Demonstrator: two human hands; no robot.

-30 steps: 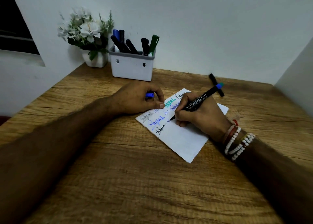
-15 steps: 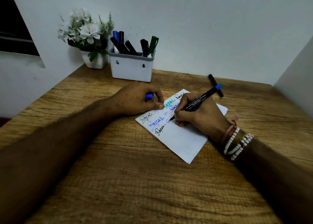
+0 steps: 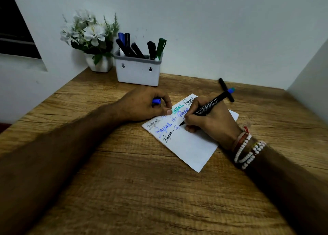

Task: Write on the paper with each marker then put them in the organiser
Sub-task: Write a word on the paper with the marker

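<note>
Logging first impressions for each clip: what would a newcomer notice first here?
The right hand at centre grips a black marker, its tip on the white paper bearing black, blue and green words. Beside it the left hand holds what looks like a blue cap, thumb on the paper's edge. At the back a white organiser holds more markers; one loose marker lies beyond the paper.

Both forearms are stretched forward toward the paper [image 3: 191, 146]. The left hand [image 3: 142, 106] is rested at its left edge, fingers curled round a blue cap [image 3: 156, 101]. The right hand [image 3: 211, 119], bead bracelets [image 3: 248, 151] at the wrist, is laid on the paper, a black marker [image 3: 209, 105] pinched in a writing grip.
</note>
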